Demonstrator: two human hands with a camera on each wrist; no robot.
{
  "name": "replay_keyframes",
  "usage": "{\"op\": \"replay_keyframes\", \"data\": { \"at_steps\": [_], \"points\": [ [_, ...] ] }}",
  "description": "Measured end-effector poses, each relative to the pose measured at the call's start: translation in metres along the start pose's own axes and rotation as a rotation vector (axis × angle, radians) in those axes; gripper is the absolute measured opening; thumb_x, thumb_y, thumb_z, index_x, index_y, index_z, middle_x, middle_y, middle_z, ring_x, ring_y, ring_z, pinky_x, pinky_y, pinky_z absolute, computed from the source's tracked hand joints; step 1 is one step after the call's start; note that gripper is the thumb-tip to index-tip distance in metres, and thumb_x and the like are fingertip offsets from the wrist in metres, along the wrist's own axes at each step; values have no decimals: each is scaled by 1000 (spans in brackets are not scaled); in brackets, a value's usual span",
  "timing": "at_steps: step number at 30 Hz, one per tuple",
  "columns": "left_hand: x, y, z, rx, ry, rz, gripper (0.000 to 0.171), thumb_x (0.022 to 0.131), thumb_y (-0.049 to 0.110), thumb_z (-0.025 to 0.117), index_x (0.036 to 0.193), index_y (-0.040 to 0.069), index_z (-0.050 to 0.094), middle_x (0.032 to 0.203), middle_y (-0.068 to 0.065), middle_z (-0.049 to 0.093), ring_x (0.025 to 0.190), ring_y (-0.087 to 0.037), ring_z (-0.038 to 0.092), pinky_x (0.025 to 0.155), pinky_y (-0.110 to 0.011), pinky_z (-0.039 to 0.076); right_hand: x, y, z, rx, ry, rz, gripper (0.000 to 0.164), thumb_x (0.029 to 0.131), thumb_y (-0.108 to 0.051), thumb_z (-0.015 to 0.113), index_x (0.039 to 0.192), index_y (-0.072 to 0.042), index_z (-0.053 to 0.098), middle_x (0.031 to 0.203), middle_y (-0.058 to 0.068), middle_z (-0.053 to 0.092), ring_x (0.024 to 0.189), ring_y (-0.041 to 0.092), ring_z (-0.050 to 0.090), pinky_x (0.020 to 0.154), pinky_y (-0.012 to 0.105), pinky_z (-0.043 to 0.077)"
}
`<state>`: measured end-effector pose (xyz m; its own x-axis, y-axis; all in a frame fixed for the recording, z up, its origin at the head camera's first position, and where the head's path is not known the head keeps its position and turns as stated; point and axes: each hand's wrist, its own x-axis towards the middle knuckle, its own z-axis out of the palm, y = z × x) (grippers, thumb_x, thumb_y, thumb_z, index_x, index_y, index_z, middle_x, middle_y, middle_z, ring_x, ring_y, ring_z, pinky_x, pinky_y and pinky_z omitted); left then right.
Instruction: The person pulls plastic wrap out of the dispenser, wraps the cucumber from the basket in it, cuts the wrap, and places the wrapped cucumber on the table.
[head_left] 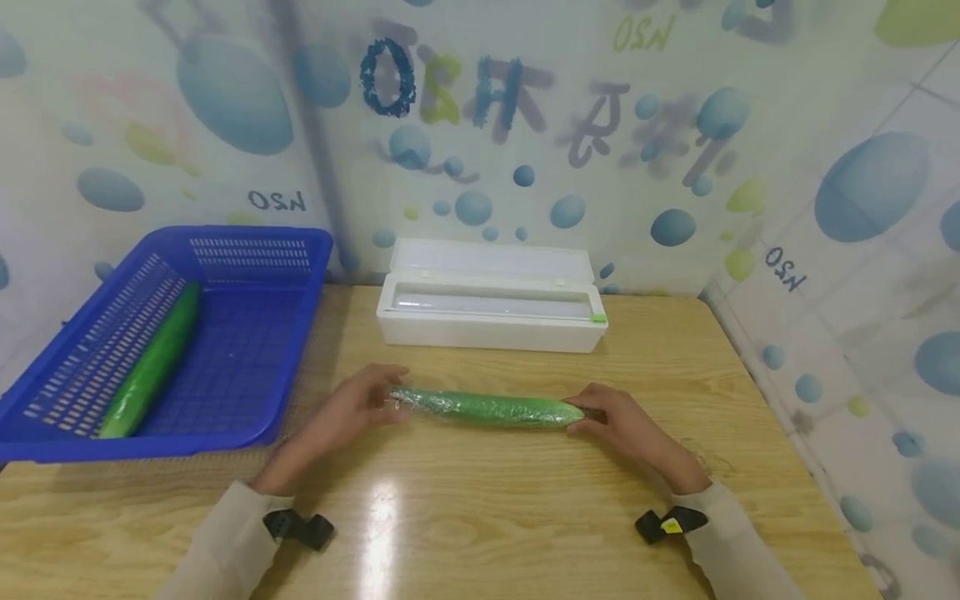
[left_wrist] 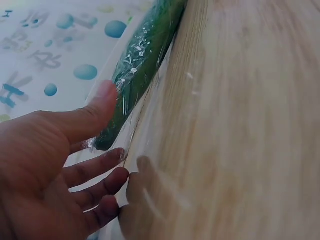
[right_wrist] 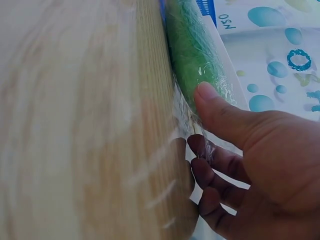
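A green cucumber [head_left: 495, 408] wrapped in clear plastic film lies crosswise between my two hands, over the wooden table. My left hand [head_left: 363, 404] holds its darker left end; in the left wrist view the thumb [left_wrist: 105, 95] lies against the cucumber and the fingers curve below the film. My right hand [head_left: 618, 421] holds the paler right end. Loose film [right_wrist: 207, 147] gathers past that end, at the fingers in the right wrist view, and the thumb [right_wrist: 207, 95] presses on the wrapped side.
At the left a blue plastic basket [head_left: 288, 358] holds another cucumber [head_left: 153, 367]. Against the patterned wall stands a white film dispenser box [head_left: 495, 332], its lid raised and a roll [head_left: 495, 305] inside. The wooden table [head_left: 510, 517] extends around the hands.
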<state>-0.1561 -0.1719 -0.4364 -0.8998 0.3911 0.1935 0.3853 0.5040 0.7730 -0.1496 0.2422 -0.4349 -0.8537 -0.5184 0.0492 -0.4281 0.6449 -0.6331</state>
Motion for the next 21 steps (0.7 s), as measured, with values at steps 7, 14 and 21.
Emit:
{"op": "replay_keyframes", "data": {
  "at_steps": [7, 14, 21],
  "points": [
    [0, -2, 4, 37, 8, 40, 44, 73, 10, 80, 114, 5, 66, 113, -9, 67, 105, -28, 60, 93, -45, 45, -1, -2, -1, -4, -13, -17, 39, 89, -31, 65, 122, -11, 66, 97, -7, 59, 87, 10, 55, 78, 31, 48],
    [1, 0, 5, 43, -7, -29, 43, 73, 16, 82, 113, 8, 67, 106, -4, 68, 96, -21, 60, 89, -43, 46, 0, -2, -1, -24, -9, -26, 36, 91, -29, 64, 122, -11, 66, 105, -5, 56, 94, 12, 55, 82, 36, 47],
    [0, -1, 8, 54, -2, -40, 39, 74, 18, 81, 108, 6, 66, 104, -6, 67, 94, -23, 60, 84, -42, 48, 1, -2, -1, -21, -52, -67, 34, 93, -29, 61, 120, -9, 67, 107, -3, 56, 95, 14, 54, 82, 37, 47]
  ]
}}
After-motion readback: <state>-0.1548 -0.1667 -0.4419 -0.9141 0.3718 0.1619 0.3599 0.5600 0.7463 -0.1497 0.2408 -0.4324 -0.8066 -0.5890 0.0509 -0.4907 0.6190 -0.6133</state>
